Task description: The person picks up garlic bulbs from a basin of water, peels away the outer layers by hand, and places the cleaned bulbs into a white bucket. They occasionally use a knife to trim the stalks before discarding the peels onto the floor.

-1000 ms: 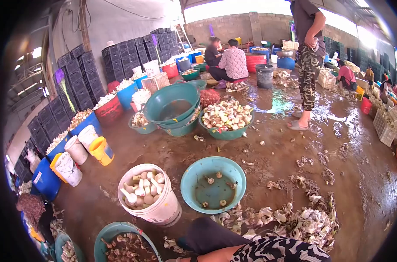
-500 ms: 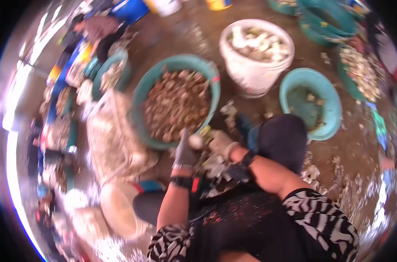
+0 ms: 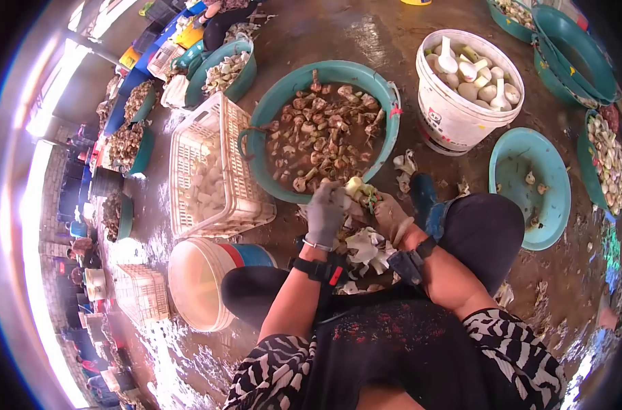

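By near rim of teal basin (image 3: 391, 140) | left hand (image 3: 327, 213) + right hand (image 3: 393, 215) gripping one garlic (image 3: 354, 186) | step: likely peeling | next calls for firm left hold, right stripping

floor (image 3: 338, 37) is giving passage beyond the green tub (image 3: 391, 133), a slatted crate (image 3: 246, 195) is blocking its left and a bucket (image 3: 454, 126) is narrowing its right

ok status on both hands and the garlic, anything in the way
Left hand and right hand close together at pale garlic, exact grip unclear. Teal basin just beyond. Nothing seen blocking either hand.
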Action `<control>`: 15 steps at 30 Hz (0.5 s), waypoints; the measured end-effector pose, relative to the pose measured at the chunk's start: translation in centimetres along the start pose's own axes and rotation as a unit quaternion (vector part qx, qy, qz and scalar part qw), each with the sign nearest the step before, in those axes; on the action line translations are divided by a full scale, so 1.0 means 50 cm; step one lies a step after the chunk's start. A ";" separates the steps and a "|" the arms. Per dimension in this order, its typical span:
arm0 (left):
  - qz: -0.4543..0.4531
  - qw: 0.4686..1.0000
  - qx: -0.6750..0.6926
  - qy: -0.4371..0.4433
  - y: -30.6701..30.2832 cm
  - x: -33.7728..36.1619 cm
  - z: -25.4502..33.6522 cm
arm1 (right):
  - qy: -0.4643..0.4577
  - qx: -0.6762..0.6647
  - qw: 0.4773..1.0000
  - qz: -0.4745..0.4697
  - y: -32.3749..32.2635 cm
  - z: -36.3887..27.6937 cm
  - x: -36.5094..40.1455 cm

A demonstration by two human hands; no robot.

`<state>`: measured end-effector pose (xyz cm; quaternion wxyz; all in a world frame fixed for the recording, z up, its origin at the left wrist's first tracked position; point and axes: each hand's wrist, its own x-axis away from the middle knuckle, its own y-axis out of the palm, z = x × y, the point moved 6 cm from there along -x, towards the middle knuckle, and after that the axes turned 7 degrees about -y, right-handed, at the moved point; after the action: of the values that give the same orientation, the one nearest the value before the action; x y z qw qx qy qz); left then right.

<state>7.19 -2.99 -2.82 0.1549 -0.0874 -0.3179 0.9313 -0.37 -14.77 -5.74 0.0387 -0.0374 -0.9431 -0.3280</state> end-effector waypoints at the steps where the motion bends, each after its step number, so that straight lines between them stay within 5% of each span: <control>1: -0.021 0.996 0.038 0.079 0.021 0.001 0.011 | -0.027 0.075 0.996 -0.041 0.004 -0.009 0.006; 2: -0.084 0.985 0.150 -0.015 0.034 0.002 -0.017 | -0.055 0.147 0.984 -0.080 0.012 -0.012 0.009; 4: -0.201 0.889 0.359 -0.199 0.043 0.023 0.009 | -0.013 -0.023 0.997 -0.066 0.011 0.009 0.005; 5: -0.188 0.857 0.425 -0.221 0.040 0.028 0.013 | 0.009 -0.107 0.993 -0.059 0.009 0.021 0.003; 8: -0.142 0.734 0.605 -0.276 0.041 0.036 0.018 | 0.024 0.180 0.982 0.043 -0.068 0.036 -0.019; 9: -0.106 0.735 0.615 -0.266 0.047 0.030 -0.005 | -0.084 0.435 0.895 0.050 -0.080 0.023 -0.019; 12: -0.174 0.661 0.702 -0.199 -0.003 -0.007 0.001 | 0.144 0.676 0.723 0.006 -0.112 0.149 0.011; 13: -0.109 0.764 0.612 -0.174 -0.027 -0.021 -0.018 | 0.171 0.682 0.710 -0.039 -0.097 0.168 0.021; 14: -0.127 0.783 0.574 -0.204 -0.029 -0.033 -0.062 | 0.196 0.688 0.694 -0.086 -0.082 0.185 0.029; 15: -0.119 0.730 0.636 -0.220 -0.038 -0.043 -0.044 | 0.216 0.692 0.676 -0.131 -0.066 0.189 0.025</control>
<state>10.21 -1.05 -3.25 0.2091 0.2775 0.3163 0.8828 -2.39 -11.42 -15.03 0.2132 0.1962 -0.8610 0.4179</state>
